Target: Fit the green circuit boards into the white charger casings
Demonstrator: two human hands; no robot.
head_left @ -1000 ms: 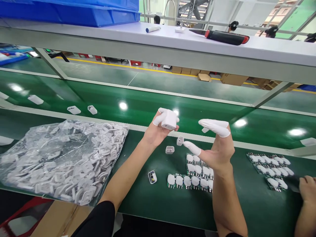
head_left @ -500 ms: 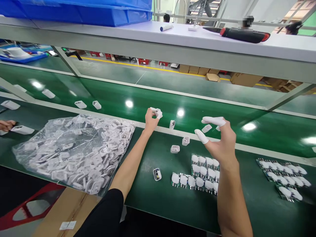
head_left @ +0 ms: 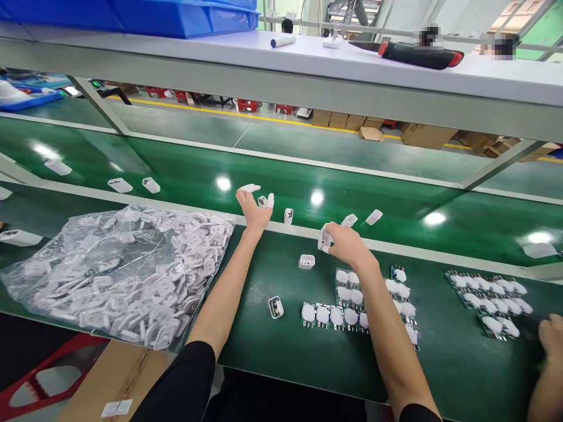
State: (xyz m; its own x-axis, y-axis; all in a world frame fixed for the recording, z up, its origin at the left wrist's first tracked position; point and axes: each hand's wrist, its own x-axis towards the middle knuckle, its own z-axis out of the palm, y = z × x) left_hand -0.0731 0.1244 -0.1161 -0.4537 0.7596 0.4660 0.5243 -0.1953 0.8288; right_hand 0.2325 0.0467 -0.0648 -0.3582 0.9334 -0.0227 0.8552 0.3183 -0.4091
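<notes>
My left hand [head_left: 255, 211], with white finger covers, reaches over the green belt. Its thumb and fingers are spread around a small white plastic housing [head_left: 263, 201], which sits on the belt between them. My right hand [head_left: 349, 243] pinches another white plastic housing [head_left: 324, 241] at the near edge of the belt. Between the hands, an upright open-topped housing [head_left: 288, 215] stands on the belt. Closer to me on the dark green table are a further white housing [head_left: 307, 261] and one with parts showing inside [head_left: 276, 307]. Circuit boards with white round pads [head_left: 336, 316] lie in rows below my right forearm.
A clear plastic bag of white plastic pieces [head_left: 167, 281] lies left of my left arm. More circuit boards [head_left: 488, 293] are at right, near another person's hand [head_left: 552, 340]. Several housings lie along the belt [head_left: 387, 193]. A shelf [head_left: 281, 64] with a blue bin [head_left: 206, 20] runs overhead.
My left hand has opened around its housing and shifted slightly left. My right hand has moved left and down and closed on a housing. Another person's hand has appeared at the right edge.
</notes>
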